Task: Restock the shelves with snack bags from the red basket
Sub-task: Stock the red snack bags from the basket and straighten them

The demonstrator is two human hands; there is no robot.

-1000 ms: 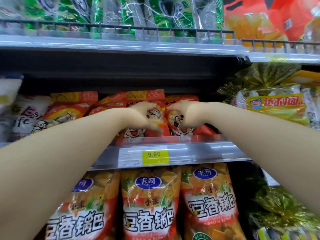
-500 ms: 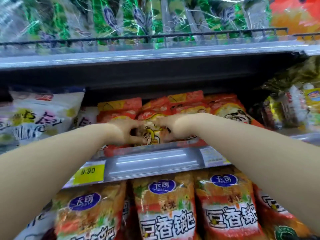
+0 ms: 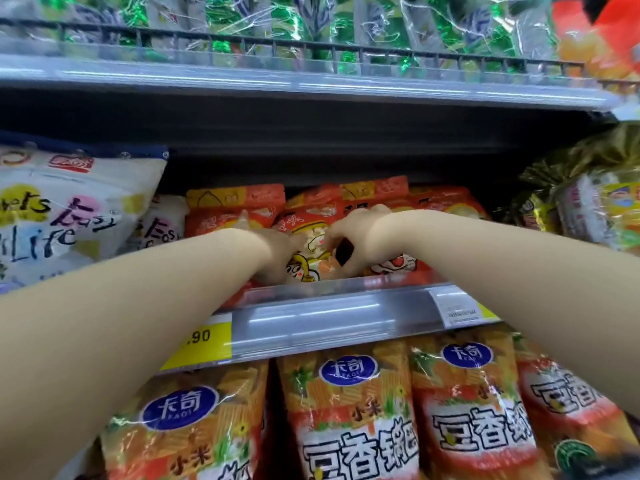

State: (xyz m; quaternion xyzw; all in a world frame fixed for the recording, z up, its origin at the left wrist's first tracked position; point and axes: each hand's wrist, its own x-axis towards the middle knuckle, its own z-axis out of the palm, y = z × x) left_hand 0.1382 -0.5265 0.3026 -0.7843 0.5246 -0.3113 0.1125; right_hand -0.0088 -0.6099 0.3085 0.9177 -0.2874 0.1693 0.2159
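Hands are drawn closer vs. 0.5 s ago; red snack bag [image 3: 310,252] is pinched by curled fingers of R hand [image 3: 360,237]; L hand [image 3: 277,252] grip can't be told (blur).

Place was a shop, snack aisle; tiered shelves [image 3: 311,133] each carried a clear price rail [image 3: 311,317]; a yellow price label [image 3: 204,341] read .90, a white barcode label [image 3: 462,311] sat further along the rail; identical orange snack bags [image 3: 346,410] stood faced in a row below; red snack bags [image 3: 235,209] lay stacked mid-shelf; green foil packets [image 3: 242,15] stood behind a wire fence [image 3: 311,50] above.
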